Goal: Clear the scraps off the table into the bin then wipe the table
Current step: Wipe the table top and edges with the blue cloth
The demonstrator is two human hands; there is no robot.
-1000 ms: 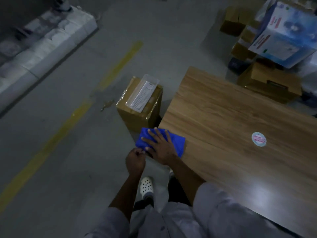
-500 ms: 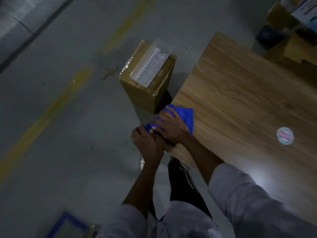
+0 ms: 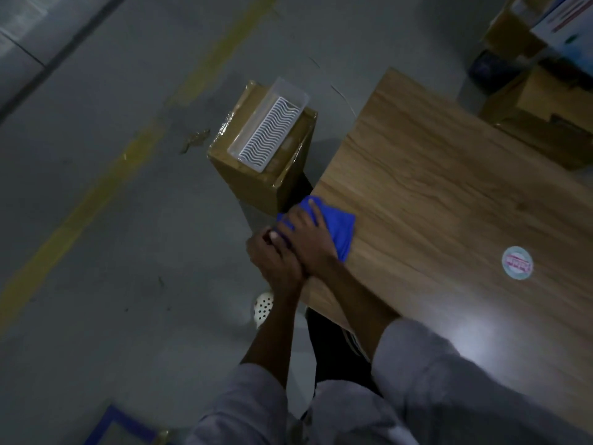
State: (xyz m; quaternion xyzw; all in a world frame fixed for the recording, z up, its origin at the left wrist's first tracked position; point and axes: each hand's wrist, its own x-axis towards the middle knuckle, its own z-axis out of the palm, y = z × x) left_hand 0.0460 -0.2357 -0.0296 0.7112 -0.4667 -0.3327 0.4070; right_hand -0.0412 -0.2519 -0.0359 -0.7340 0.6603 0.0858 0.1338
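Your right hand (image 3: 308, 242) lay flat-fingered on the blue cloth (image 3: 340, 229) at the corner of the bench (image 3: 449, 187). Your left hand (image 3: 276, 264) curled just off that edge, touching the right, its contents hidden.

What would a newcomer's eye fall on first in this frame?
The blue cloth at the near left corner of the wooden table, pressed under the right hand with the left hand close against it at the edge. Next, the white ribbed tray atop a cardboard box on the floor beside that corner.
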